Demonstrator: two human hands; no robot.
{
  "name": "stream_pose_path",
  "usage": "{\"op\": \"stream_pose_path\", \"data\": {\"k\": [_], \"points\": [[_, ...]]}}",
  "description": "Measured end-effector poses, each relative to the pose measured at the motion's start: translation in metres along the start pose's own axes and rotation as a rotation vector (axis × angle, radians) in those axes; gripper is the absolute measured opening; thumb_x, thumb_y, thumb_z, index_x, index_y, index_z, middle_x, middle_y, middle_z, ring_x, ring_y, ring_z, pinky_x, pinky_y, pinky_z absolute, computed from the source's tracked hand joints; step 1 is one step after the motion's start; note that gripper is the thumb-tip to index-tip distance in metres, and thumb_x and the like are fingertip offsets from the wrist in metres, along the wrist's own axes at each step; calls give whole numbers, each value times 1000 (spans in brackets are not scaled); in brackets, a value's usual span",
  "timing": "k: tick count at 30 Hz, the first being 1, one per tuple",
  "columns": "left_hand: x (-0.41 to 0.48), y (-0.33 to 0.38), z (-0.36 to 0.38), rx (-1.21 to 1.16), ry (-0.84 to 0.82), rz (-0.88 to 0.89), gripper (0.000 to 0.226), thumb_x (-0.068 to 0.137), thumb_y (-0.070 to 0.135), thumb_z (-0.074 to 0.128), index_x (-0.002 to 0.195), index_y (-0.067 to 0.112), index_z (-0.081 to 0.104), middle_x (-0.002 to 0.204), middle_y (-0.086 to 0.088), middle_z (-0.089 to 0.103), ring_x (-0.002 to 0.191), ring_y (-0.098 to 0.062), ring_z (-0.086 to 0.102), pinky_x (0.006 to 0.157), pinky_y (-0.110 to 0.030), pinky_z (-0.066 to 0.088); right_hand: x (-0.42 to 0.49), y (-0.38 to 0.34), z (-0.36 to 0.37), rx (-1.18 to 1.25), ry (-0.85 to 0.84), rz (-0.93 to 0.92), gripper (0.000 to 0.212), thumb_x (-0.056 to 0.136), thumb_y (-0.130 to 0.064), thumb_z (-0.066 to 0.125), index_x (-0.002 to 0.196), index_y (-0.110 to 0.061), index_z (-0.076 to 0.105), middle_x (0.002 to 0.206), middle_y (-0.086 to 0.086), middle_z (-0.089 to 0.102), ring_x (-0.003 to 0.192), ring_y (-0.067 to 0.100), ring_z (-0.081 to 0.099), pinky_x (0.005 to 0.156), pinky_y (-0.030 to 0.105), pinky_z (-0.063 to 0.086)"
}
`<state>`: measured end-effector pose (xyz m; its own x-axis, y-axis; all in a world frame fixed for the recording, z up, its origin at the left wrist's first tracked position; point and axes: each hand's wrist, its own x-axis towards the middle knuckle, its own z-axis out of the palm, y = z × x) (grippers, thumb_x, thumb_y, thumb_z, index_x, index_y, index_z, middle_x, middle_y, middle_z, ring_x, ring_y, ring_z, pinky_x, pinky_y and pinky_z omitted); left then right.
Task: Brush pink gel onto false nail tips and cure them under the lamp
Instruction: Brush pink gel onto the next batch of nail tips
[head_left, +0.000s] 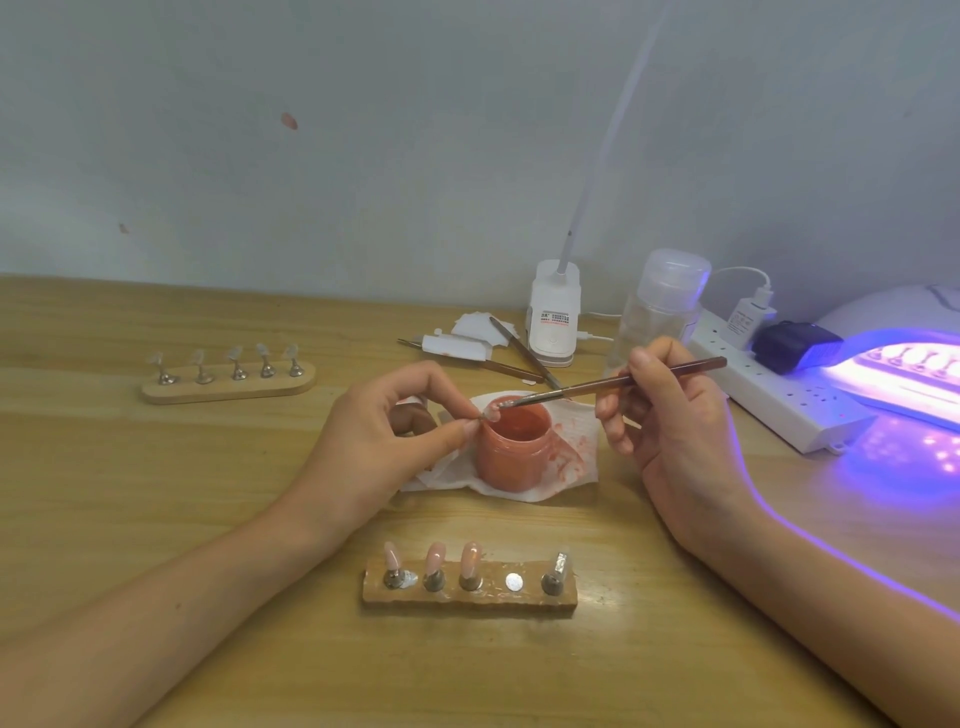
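Note:
My left hand (384, 431) pinches a small nail tip (489, 414) over the rim of an open jar of pink gel (514, 447). My right hand (670, 415) grips a thin brush (613, 384), and its bristles touch the tip. In front of me lies a wooden holder (470, 597) carrying three pink-coated tips, one bare magnet and one clear tip. A second wooden holder (228, 382) with several clear tips sits at the left. The curing lamp (914, 358) glows violet at the right, with a row of tips inside.
The jar stands on a gel-stained white wipe (566, 457). Behind it lie spare brushes (524, 353) and white pads, a clip lamp base (555, 317), a clear pump bottle (660, 306) and a white power strip (779, 395) with plugs.

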<state>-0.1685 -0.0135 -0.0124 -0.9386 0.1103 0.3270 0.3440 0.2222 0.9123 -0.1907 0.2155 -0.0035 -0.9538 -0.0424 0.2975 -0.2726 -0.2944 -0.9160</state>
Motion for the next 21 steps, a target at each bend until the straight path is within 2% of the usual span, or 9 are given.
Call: {"op": "stream_pose_path", "data": {"k": [3, 5, 9, 13, 18, 21], "points": [[0, 0, 0, -1, 2, 2, 14, 82, 11, 76, 76, 21, 68, 64, -12, 63, 56, -11, 55, 50, -23, 44, 0, 0, 0, -39, 20, 18, 24, 95, -27, 57, 72, -22, 53, 59, 4, 61, 50, 11, 53, 43, 18, 40], [0, 1, 1, 2, -3, 1, 13, 82, 12, 77, 76, 21, 68, 66, -14, 64, 56, -10, 55, 49, -23, 44, 0, 0, -2, -39, 52, 25, 28, 97, -23, 55, 69, -24, 54, 57, 3, 60, 48, 11, 51, 41, 17, 38], [1, 1, 1, 11, -2, 10, 12, 82, 13, 76, 77, 20, 68, 69, -17, 62, 56, -11, 55, 50, -22, 44, 0, -1, 0, -22, -19, -2, 27, 94, -31, 60, 67, -31, 57, 59, 2, 62, 51, 11, 54, 44, 18, 40], [0, 0, 0, 7, -8, 17, 12, 82, 13, 76, 77, 21, 69, 70, -19, 63, 56, -12, 54, 52, -19, 43, 0, 0, -2, -44, 36, 5, 22, 94, -27, 57, 74, -21, 51, 58, 3, 61, 49, 11, 52, 43, 18, 39], [1, -2, 0, 5, -13, 31, 13, 83, 12, 76, 77, 21, 69, 75, -16, 65, 57, -15, 55, 54, -21, 45, -1, 0, -1, -18, -27, -7, 22, 93, -32, 60, 73, -25, 54, 61, 3, 63, 52, 11, 55, 45, 18, 41], [2, -3, 0, 6, -15, 36, 15, 83, 11, 77, 77, 22, 68, 78, -20, 65, 58, -17, 56, 55, -25, 46, -1, 1, -2, -69, 29, 9, 23, 98, -25, 55, 76, -19, 49, 58, 3, 61, 49, 11, 53, 43, 18, 40]]}}
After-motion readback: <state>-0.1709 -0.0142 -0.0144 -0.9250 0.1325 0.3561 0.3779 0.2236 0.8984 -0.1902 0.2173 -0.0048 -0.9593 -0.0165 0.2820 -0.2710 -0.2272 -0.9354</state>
